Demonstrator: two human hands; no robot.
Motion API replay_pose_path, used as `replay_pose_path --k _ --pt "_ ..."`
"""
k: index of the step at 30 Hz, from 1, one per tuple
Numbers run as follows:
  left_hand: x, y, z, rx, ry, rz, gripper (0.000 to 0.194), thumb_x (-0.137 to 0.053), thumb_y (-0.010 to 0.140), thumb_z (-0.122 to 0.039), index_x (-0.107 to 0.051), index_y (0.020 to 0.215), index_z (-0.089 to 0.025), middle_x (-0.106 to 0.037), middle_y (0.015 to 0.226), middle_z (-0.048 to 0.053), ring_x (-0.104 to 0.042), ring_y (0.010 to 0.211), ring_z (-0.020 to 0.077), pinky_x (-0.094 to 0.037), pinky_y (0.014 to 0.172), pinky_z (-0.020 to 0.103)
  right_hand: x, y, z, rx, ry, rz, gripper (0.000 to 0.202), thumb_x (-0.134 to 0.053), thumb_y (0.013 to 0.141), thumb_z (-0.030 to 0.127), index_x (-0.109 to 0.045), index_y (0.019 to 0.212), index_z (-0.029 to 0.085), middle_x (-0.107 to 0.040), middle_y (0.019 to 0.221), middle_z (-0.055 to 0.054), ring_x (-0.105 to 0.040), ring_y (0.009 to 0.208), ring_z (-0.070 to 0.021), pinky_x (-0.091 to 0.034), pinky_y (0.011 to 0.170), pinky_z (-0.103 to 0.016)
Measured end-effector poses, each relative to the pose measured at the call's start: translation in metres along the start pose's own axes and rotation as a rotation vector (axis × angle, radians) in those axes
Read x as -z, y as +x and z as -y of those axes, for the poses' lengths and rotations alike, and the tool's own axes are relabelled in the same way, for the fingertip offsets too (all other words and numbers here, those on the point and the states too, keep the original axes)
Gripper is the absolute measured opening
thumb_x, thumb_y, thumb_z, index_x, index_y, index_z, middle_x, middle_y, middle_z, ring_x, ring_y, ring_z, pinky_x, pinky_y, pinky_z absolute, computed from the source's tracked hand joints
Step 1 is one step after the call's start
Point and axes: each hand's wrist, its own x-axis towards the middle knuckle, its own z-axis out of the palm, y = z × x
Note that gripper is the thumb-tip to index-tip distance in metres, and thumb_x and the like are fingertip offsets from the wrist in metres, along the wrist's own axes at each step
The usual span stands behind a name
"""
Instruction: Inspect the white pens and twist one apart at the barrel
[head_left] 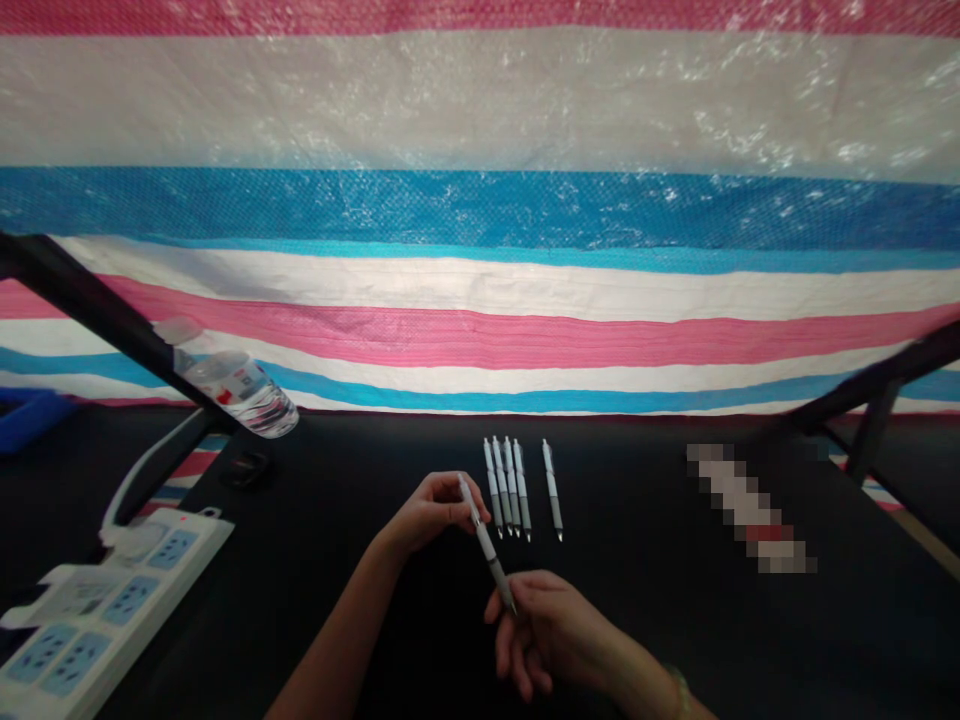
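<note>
A white click pen (484,540) with a grey grip slants between my hands, its button end up and its tip toward me. My left hand (439,510) is closed on the upper part, thumb and fingers at the clip end. At the grey tip end, my right hand (544,625) pinches the pen with thumb and forefinger, the other fingers loosely curled. Just beyond lies a row of several similar pens (506,485), side by side with tips toward me. One more pen (552,490) lies a little apart to their right.
On the left are a white power strip (127,600) with a plugged-in cable, a small black object (247,468) and a tilted clear water bottle (244,390). A blue bin (34,418) shows at the far left. A pixelated item (750,510) lies right. Striped sheeting (480,210) hangs behind the black table.
</note>
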Motion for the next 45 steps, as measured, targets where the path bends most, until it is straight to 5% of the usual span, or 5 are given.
replay_pose_path --k 7,13,30,34,45 --pt "-0.001 0.000 -0.001 0.004 -0.004 0.008 0.030 -0.091 0.067 -0.034 -0.076 0.081 -0.011 -0.078 0.077 0.012 -0.072 0.066 0.0193 -0.055 0.059 0.024 0.001 -0.001 -0.001 0.008 -0.075 0.013 0.052 -0.072 0.083 0.058 -0.038 0.101 0.023 -0.073 0.066 -0.003 -0.063 0.042 -0.0128 -0.035 0.040 -0.014" --pt "0.000 0.001 0.001 0.010 -0.006 0.017 0.031 -0.091 0.067 -0.035 -0.076 0.081 -0.011 -0.077 0.076 0.012 -0.071 0.066 0.0194 -0.055 0.059 0.024 -0.002 -0.002 0.002 -0.028 -0.016 0.023 0.058 -0.059 0.088 0.069 -0.052 0.102 0.014 -0.074 0.071 -0.010 -0.065 0.045 -0.0143 -0.035 0.037 -0.016" --pt "-0.001 0.001 0.001 0.006 -0.008 0.024 0.030 -0.091 0.067 -0.033 -0.076 0.082 -0.011 -0.078 0.076 0.011 -0.071 0.066 0.0180 -0.055 0.059 0.023 -0.003 -0.003 0.004 0.004 -0.024 -0.020 0.055 -0.066 0.085 0.065 -0.053 0.106 0.016 -0.072 0.073 -0.006 -0.065 0.051 -0.0141 -0.037 0.040 -0.017" --pt "-0.002 0.001 0.000 0.003 -0.007 0.030 0.030 -0.091 0.067 -0.034 -0.076 0.082 -0.011 -0.078 0.077 0.011 -0.071 0.067 0.0184 -0.056 0.059 0.023 -0.006 -0.004 0.008 -0.001 -0.097 -0.086 0.053 -0.082 0.075 0.055 -0.045 0.092 0.021 -0.068 0.062 0.001 -0.054 0.039 -0.0081 -0.030 0.036 -0.014" --pt "-0.001 0.001 0.002 -0.013 0.007 0.034 0.029 -0.090 0.070 -0.034 -0.077 0.083 -0.012 -0.079 0.078 0.012 -0.071 0.066 0.0179 -0.055 0.060 0.023 0.000 0.001 0.002 0.011 -0.038 -0.077 0.058 -0.075 0.074 0.070 -0.055 0.086 0.017 -0.064 0.052 0.000 -0.041 0.030 -0.0058 -0.020 0.032 -0.017"
